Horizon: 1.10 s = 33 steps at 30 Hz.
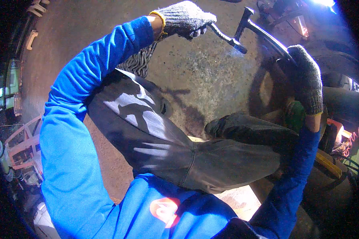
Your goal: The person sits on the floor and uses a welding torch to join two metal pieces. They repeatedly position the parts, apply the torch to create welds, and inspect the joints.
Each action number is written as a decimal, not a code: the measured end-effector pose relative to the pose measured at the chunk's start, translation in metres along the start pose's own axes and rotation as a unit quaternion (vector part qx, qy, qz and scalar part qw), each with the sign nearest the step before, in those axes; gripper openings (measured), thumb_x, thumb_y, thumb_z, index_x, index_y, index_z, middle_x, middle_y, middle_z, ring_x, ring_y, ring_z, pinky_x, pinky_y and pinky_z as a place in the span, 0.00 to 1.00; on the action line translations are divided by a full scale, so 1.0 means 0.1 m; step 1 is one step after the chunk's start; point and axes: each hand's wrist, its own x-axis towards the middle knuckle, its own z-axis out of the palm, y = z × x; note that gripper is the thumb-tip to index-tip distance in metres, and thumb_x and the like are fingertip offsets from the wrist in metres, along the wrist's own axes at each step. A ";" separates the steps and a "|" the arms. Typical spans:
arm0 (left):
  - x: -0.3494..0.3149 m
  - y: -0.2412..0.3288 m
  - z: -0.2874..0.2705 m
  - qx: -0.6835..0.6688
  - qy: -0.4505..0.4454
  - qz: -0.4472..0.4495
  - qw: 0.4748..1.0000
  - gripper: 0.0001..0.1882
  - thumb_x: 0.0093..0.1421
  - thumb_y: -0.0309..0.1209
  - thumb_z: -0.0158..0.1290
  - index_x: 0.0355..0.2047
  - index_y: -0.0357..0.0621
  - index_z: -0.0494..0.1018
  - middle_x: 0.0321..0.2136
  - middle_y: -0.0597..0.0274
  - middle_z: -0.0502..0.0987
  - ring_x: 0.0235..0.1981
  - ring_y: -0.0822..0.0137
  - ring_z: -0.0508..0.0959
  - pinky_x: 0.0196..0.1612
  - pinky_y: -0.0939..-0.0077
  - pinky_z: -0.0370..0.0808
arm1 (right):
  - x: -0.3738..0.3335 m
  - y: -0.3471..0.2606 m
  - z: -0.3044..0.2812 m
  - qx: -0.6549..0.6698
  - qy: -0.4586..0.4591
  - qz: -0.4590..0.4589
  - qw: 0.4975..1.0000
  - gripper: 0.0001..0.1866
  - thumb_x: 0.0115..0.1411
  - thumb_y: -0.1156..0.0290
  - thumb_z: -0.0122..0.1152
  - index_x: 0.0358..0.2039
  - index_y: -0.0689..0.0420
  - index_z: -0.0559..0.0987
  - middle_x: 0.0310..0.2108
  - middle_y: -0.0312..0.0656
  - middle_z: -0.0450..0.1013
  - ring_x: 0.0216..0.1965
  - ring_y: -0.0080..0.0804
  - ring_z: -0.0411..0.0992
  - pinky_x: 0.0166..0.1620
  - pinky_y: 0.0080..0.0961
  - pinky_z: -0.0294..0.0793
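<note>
grey-gloved, your left hand (187,20) clenches a dark metal rod (222,35); your right hand (306,75) clasps a hammer (243,27) by its handle.

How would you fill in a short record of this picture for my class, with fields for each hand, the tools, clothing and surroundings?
Left hand: gloved, closed around one end of a thin, dark tool
Right hand: gloved, gripping the handle of a hammer
Tools: hammer head close to the thin tool's far end; whether they touch, I cannot tell
Clothing: blue long-sleeved top, dark trousers
Ground: stained grey floor
Far left: pinkish metal frame
</note>
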 end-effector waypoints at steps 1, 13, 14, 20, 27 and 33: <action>0.00 -0.02 -0.01 0.031 0.000 0.029 0.999 0.27 0.65 0.53 0.46 0.26 0.40 0.77 0.16 0.65 0.73 0.16 0.74 0.73 0.20 0.76 0.72 | 0.01 0.04 0.03 -0.012 0.008 -0.018 1.000 0.10 0.56 0.68 0.64 0.37 0.55 0.75 0.29 0.48 0.74 0.30 0.47 0.74 0.35 0.36 0.73; 0.15 -0.22 -0.05 0.125 -0.006 0.193 0.973 0.23 0.68 0.48 0.43 0.35 0.40 0.76 0.26 0.62 0.78 0.17 0.73 0.75 0.23 0.77 0.77 | 0.03 0.01 0.00 -0.018 0.003 -0.005 1.000 0.09 0.56 0.69 0.64 0.37 0.54 0.76 0.29 0.46 0.74 0.30 0.44 0.74 0.36 0.34 0.73; 0.14 -0.19 -0.05 0.123 -0.012 0.169 0.978 0.21 0.68 0.46 0.43 0.37 0.41 0.76 0.26 0.62 0.79 0.17 0.73 0.76 0.24 0.77 0.77 | 0.03 0.04 0.01 -0.015 0.003 -0.004 1.000 0.09 0.56 0.69 0.64 0.37 0.54 0.76 0.29 0.46 0.74 0.30 0.44 0.74 0.36 0.34 0.73; 0.13 -0.04 -0.04 0.136 -0.019 0.088 0.987 0.16 0.69 0.40 0.43 0.45 0.45 0.74 0.28 0.61 0.80 0.20 0.70 0.79 0.24 0.76 0.78 | 0.02 0.05 0.00 0.026 -0.001 0.001 1.000 0.10 0.56 0.70 0.64 0.37 0.55 0.76 0.29 0.45 0.74 0.30 0.43 0.74 0.36 0.33 0.73; 0.21 -0.20 -0.07 0.198 -0.030 0.171 0.965 0.14 0.68 0.38 0.43 0.47 0.47 0.72 0.29 0.61 0.80 0.21 0.70 0.80 0.25 0.75 0.79 | 0.04 0.05 0.06 0.007 0.032 -0.022 0.999 0.07 0.55 0.70 0.64 0.32 0.55 0.75 0.24 0.44 0.72 0.25 0.40 0.73 0.31 0.34 0.72; 0.10 -0.06 -0.04 0.074 -0.002 0.082 0.994 0.21 0.67 0.47 0.46 0.35 0.40 0.76 0.25 0.62 0.78 0.19 0.71 0.77 0.23 0.76 0.76 | 0.02 0.06 0.05 0.032 0.035 -0.011 0.999 0.07 0.54 0.71 0.64 0.33 0.55 0.76 0.25 0.44 0.73 0.26 0.38 0.73 0.31 0.33 0.71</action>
